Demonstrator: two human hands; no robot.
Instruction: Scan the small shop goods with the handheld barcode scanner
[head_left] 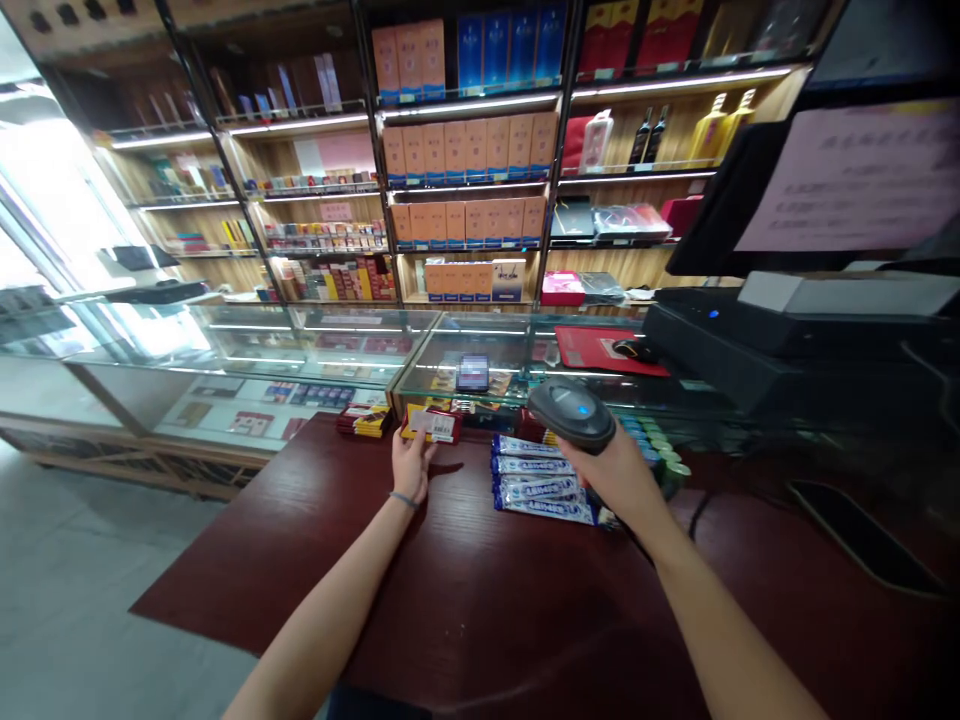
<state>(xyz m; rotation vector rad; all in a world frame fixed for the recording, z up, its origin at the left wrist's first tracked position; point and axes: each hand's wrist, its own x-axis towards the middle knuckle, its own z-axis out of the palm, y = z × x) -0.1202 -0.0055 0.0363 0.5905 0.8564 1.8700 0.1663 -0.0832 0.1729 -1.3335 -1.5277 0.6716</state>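
My left hand point(412, 470) holds a flat red and yellow packet point(435, 424) by its near edge, a white barcode label facing up. My right hand point(616, 476) is wrapped round the handle of a dark barcode scanner point(571, 411), whose head points left with a small blue light on top. Under and left of the scanner lie several blue and white long wrappers point(541, 490), side by side on the dark red table point(450, 620). Left of the held packet sits a small stack of similar red and yellow packets point(364, 419). Several green-topped items point(664, 445) stand partly hidden behind my right hand.
A glass display counter point(322, 345) borders the table's far side, with a small device point(472, 373) on it. A red mat point(600, 350) carries a black mouse point(634, 349). At right stand a monitor point(720, 200) and a phone-like black slab point(862, 535). Shelves of boxes line the back.
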